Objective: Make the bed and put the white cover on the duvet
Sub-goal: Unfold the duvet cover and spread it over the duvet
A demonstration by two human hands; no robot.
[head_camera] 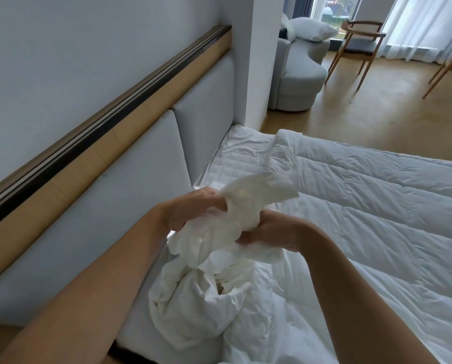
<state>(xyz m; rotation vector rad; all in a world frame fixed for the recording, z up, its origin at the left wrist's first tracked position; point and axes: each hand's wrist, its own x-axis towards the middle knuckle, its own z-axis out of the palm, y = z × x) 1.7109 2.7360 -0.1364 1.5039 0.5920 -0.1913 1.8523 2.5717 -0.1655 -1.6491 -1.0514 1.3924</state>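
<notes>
Where the hands meet: over the bed's near corner, just beside the headboard (140,179).
Left hand (190,211): fingers curled, gripping a bunched end of the cover (235,219).
Right hand (266,229): fingers curled round the same bunch from the other side.
Cover: crumpled, hanging from both hands down to a heap on the bed; its folds hide most fingertips.
Duvet (364,206): quilted, spread across the bed to the right, its far corner folded over.
Sheet (235,153): bare strip between duvet and headboard.
Beyond the bed: pillar (256,61), grey armchair (298,74) with a pillow (311,28) on it, wooden chair (361,40), white curtain (424,24), wood floor (364,101).
</notes>
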